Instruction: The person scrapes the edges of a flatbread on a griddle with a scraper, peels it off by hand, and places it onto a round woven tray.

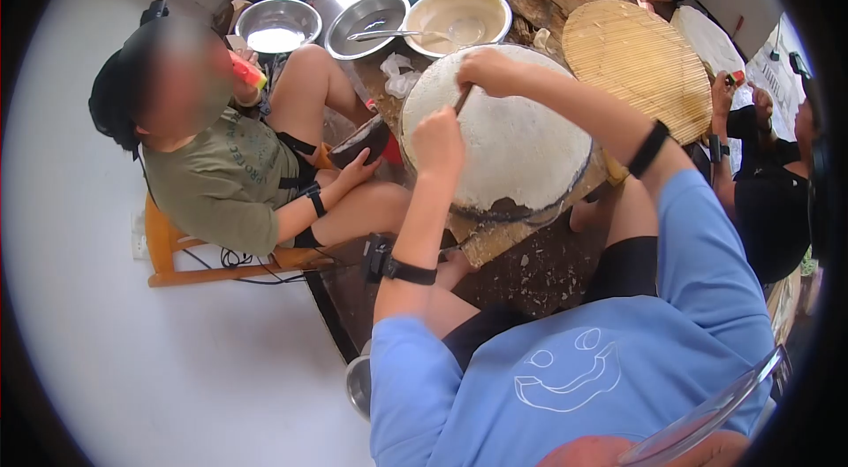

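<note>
A large round griddle [521,144] lies in front of me, covered by a pale, whitish layer with a ragged gap at its near edge, where darker surface shows. Both of my hands are closed over its left part, on a thin brown strip, apparently wooden. My left hand [439,144] grips the near end of the brown strip [463,99], fingers curled into a fist. Farther away, my right hand [488,72] closes round the other end. The strip slants between the two fists, and their fingers hide its ends.
Left of me, a seated person [221,167] holds a watermelon slice [248,71] and a dark bowl [360,142]. Metal basins [279,23] and a cream basin [495,7] with a ladle [402,34] stand behind. A woven round mat [636,65] lies right; another person [768,175] sits beyond.
</note>
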`<state>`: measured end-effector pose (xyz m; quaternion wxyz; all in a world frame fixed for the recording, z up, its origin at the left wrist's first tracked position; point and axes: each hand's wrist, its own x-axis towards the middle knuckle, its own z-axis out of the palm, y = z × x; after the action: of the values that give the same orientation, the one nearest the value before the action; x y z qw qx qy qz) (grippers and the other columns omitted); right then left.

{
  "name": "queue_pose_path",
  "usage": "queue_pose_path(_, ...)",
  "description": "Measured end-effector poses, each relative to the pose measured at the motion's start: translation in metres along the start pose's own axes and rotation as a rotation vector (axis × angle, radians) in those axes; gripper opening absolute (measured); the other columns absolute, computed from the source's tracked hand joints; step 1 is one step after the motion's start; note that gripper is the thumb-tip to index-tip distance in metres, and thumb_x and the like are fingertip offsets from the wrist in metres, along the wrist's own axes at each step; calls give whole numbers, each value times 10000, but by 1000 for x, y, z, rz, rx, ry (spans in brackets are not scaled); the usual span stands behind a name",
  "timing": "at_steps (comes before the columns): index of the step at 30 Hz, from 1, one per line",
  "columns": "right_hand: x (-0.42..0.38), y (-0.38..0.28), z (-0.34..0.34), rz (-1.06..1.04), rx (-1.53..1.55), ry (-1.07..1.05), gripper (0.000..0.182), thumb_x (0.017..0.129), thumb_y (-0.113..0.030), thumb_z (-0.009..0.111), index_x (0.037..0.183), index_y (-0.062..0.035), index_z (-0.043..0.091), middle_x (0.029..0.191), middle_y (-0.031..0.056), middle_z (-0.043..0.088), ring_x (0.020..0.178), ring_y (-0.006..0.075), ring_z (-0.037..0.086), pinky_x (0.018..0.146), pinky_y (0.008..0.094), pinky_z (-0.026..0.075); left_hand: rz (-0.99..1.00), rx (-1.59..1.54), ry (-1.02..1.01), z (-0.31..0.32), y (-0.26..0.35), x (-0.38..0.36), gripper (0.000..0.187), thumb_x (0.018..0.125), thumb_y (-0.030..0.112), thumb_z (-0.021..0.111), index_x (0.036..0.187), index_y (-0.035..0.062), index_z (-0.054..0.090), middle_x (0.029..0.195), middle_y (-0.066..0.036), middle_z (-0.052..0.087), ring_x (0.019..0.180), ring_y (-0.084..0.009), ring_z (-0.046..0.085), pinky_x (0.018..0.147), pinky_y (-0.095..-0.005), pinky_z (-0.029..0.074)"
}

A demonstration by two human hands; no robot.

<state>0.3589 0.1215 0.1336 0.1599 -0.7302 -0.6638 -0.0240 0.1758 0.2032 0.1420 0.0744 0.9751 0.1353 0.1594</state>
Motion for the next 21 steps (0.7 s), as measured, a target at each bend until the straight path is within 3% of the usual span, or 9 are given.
queue_pose_path(1, 24, 8, 19, 67, 129, -13, 173, 621, -2, 629, 732, -133, 655, 789, 81, 616, 835, 278, 594, 701, 375, 467, -27, 19, -2, 2, -6, 2, 91, 758, 93, 631, 786, 23, 579, 770, -147, 631, 752, -323, 630, 662, -412, 496)
queue_pose_path(3, 58, 8, 42, -38, 157, 25, 145, 579, 11, 642, 625, -126, 639, 697, 49, 618, 790, 250, 589, 669, 350, 468, -134, -5, -27, 17, -17, 5, 102, 749, 97, 638, 778, 18, 580, 777, -155, 631, 750, -332, 626, 661, -421, 486)
queue_pose_path(5, 72, 10, 52, -93, 116, 31, 130, 568, -3, 660, 602, -125, 635, 679, 51, 613, 779, 245, 588, 663, 347, 470, -179, -68, -33, 23, -29, 14, 125, 733, 106, 644, 794, 11, 591, 774, -176, 626, 757, -352, 617, 671, -432, 477)
queue_pose_path(7, 72, 25, 52, -11, 169, 46, 122, 566, -7, 664, 601, -120, 635, 661, 54, 609, 768, 247, 585, 657, 346, 469, -169, -201, -26, 23, -33, 25, 176, 710, 122, 649, 832, 1, 612, 762, -210, 617, 772, -383, 603, 691, -443, 467)
queue_pose_path(13, 19, 67, 37, 78, 206, 121, 115, 571, -8, 660, 618, -112, 641, 686, 78, 622, 753, 272, 599, 647, 358, 473, -27, -269, -113, 39, -2, 58, 193, 692, 111, 654, 835, -13, 616, 763, -207, 615, 768, -385, 596, 693, -439, 463)
queue_pose_path(18, -41, 66, 16, 240, 170, 106, 158, 566, 39, 628, 622, -108, 641, 667, 62, 617, 748, 257, 578, 660, 356, 462, 107, -318, -138, 44, 38, 52, 124, 710, 86, 666, 769, 3, 595, 755, -197, 623, 764, -377, 603, 694, -455, 457)
queue_pose_path(21, -81, 51, 8, 261, 138, 152, 107, 585, -11, 649, 619, -112, 642, 694, 83, 624, 764, 269, 603, 680, 368, 472, 164, -323, -166, 46, 61, 33, 123, 715, 93, 665, 767, 7, 595, 770, -198, 624, 780, -372, 603, 703, -457, 460)
